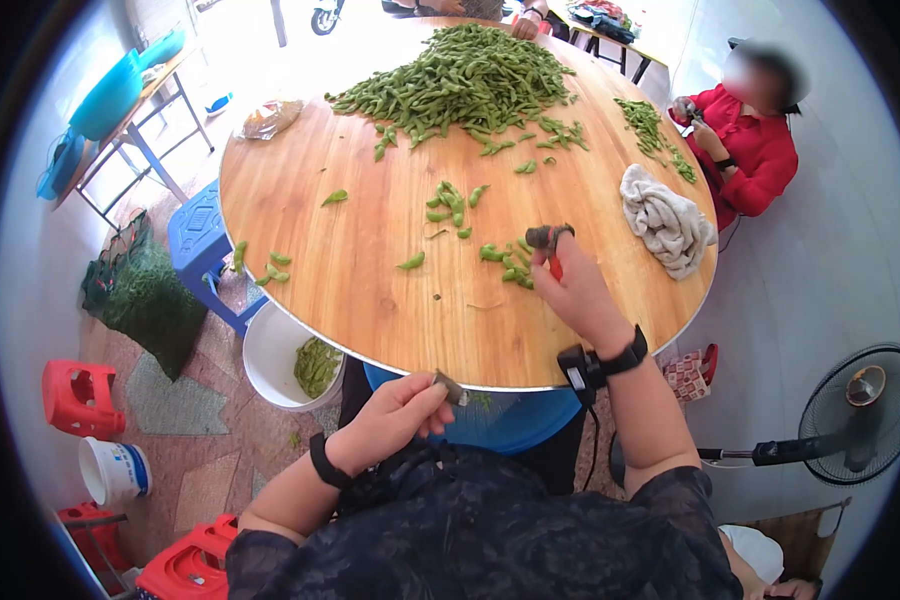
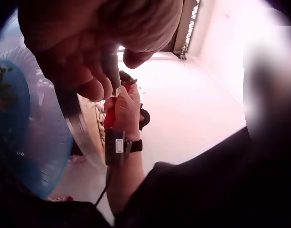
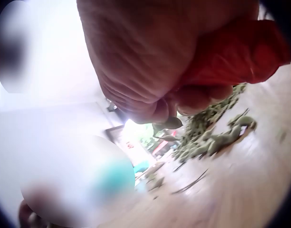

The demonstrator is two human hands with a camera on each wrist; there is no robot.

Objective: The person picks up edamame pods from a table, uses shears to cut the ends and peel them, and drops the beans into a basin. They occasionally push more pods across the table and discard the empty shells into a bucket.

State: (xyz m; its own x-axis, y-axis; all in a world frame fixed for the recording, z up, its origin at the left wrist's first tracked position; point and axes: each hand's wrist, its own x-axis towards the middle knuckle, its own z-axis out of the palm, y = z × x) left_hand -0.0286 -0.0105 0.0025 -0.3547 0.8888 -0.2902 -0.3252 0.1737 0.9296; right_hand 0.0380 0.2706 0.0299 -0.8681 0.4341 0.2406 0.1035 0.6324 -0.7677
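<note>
My left hand (image 1: 398, 412) is at the table's near edge above the blue basin (image 1: 500, 425), fingers bent. A grey-brown piece (image 1: 448, 386) with a pale tip shows at its index finger; I cannot tell if it is worn or held. Over the table, my right hand (image 1: 575, 285) reaches down to several loose green soybean pods (image 1: 515, 265). In the right wrist view its thumb and fingertips pinch a pod (image 3: 170, 124). A red covering (image 3: 231, 54) wraps part of that hand, and something dark (image 1: 547, 236) covers a fingertip.
A large pod heap (image 1: 460, 80) lies on the round wooden table (image 1: 350, 290), with a crumpled cloth (image 1: 663, 220) at right. Left of my legs stands a white bucket (image 1: 270, 365) with pods. A blue stool (image 1: 198, 225) and a fan (image 1: 855, 410) flank the table. Someone in red sits at right.
</note>
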